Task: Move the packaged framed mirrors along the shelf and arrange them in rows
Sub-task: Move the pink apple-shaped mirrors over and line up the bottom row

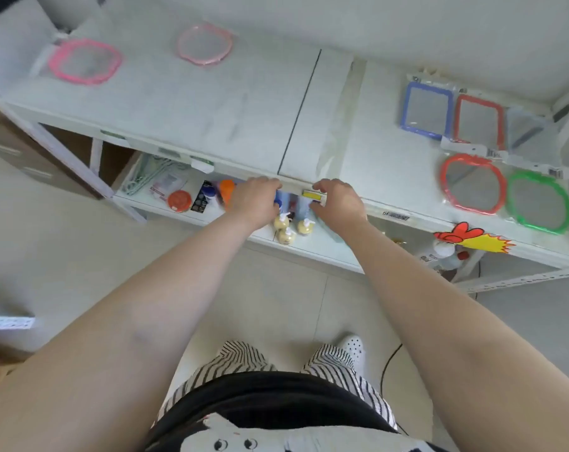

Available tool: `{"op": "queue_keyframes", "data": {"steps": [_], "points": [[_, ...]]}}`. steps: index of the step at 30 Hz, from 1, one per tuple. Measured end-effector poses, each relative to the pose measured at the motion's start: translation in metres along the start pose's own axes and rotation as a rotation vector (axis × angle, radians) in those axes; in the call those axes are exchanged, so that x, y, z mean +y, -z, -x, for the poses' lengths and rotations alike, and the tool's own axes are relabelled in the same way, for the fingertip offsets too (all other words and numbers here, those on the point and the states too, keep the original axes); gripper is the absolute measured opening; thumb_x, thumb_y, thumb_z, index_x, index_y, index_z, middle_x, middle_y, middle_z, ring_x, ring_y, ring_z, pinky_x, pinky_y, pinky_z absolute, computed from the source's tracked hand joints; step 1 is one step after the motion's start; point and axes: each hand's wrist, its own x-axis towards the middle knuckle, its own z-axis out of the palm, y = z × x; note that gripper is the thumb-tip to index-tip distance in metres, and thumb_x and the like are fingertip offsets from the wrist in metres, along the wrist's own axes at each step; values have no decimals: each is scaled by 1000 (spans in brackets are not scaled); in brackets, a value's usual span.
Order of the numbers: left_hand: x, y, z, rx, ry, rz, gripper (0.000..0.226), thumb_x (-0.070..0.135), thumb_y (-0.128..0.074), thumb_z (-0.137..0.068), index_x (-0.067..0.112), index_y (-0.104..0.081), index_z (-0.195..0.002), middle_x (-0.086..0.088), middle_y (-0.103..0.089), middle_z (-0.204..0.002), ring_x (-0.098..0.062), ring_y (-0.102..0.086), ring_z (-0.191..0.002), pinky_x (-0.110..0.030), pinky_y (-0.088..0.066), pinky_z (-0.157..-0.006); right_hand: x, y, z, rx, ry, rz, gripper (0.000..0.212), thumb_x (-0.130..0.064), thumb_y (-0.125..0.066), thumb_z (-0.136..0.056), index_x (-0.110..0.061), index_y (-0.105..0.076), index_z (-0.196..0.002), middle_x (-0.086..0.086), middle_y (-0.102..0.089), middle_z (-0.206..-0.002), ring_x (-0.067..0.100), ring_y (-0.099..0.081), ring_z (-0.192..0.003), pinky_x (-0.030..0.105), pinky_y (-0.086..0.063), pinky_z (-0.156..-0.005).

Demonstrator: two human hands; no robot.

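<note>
Packaged framed mirrors lie flat on the white top shelf (pixel 211 102). At the far left are a bright pink mirror (pixel 84 62) and a pale pink round mirror (pixel 205 44). At the right a blue square mirror (pixel 427 107), a red square mirror (pixel 480 122) and a pale-framed mirror (pixel 527 132) form a back row. In front of them lie a red apple-shaped mirror (pixel 472 184) and a green one (pixel 540 202). My left hand (pixel 256 199) and right hand (pixel 339 201) sit at the shelf's front edge in the middle, fingers loosely curled, holding no mirror.
A yellow price tag (pixel 311 194) is on the shelf edge by my right fingers. The lower shelf (pixel 322 247) holds small pump bottles (pixel 287 228), an orange bottle (pixel 227 190), a red-lidded tin (pixel 179 200) and hangers. A rooster sticker (pixel 469 238) hangs at the right.
</note>
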Motion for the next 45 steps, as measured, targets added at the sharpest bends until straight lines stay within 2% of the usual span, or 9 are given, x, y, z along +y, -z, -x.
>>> {"op": "queue_keyframes", "data": {"steps": [3,8,11,15,19,29,37,45], "points": [[-51,12,17,28,11,-7,27,22,-54,-84,18,-62,-109,-8,-65,-112,-32,-60,-106,-38,-50,-82,-50,-25,-1,-13,-2,-8,41,-23,-60,-85,-22,-58,-126,3,-58,-126,24,-52,-118,37,-49,-91],[-117,25,36,83,70,66,21,20,-55,-82,23,-65,-101,-3,-68,-107,-31,-62,-102,-34,-49,-75,-118,-51,-8,-37,59,22,37,-25,-61,-84,-23,-60,-120,5,-60,-124,26,-53,-117,36,-49,-89],[-151,31,38,100,127,54,30,19,-49,-83,19,-64,-110,-7,-67,-111,-33,-62,-104,-35,-50,-80,-151,-60,-23,-54,106,34,34,-24,-58,-85,-24,-60,-119,3,-60,-122,24,-52,-116,35,-49,-85],[-195,42,27,100,217,9,25,18,-51,-83,16,-63,-105,-11,-66,-107,-35,-61,-101,-33,-40,-68,-193,-70,-56,-81,154,48,44,-25,-58,-86,-23,-52,-130,1,-57,-126,21,-50,-118,35,-49,-87],[-245,58,5,129,300,-1,34,16,-52,-82,12,-61,-114,-11,-65,-111,-33,-61,-102,-36,-49,-77,-235,-82,-101,-108,254,68,44,-25,-59,-87,-22,-51,-131,1,-57,-126,21,-48,-121,39,-48,-91],[-348,94,-31,216,471,-19,35,25,-51,-88,13,-58,-121,-12,-63,-107,-33,-61,-101,-36,-48,-79,-335,-107,-195,-174,429,124,43,-27,-59,-89,-21,-51,-130,2,-57,-126,22,-49,-120,39,-50,-88],[-429,118,-67,174,423,-4,44,26,-51,-89,15,-52,-132,-13,-58,-120,-33,-59,-109,-39,-46,-87,-401,-134,-240,-149,368,106,43,-29,-60,-89,-20,-52,-130,2,-57,-126,21,-51,-118,39,-50,-89],[-525,145,-93,88,286,53,42,29,-50,-91,11,-53,-129,-14,-58,-120,-34,-57,-111,-41,-46,-91,-467,-172,-258,-72,131,42,43,-29,-61,-88,-20,-53,-129,1,-58,-126,21,-51,-118,39,-48,-90]]}}
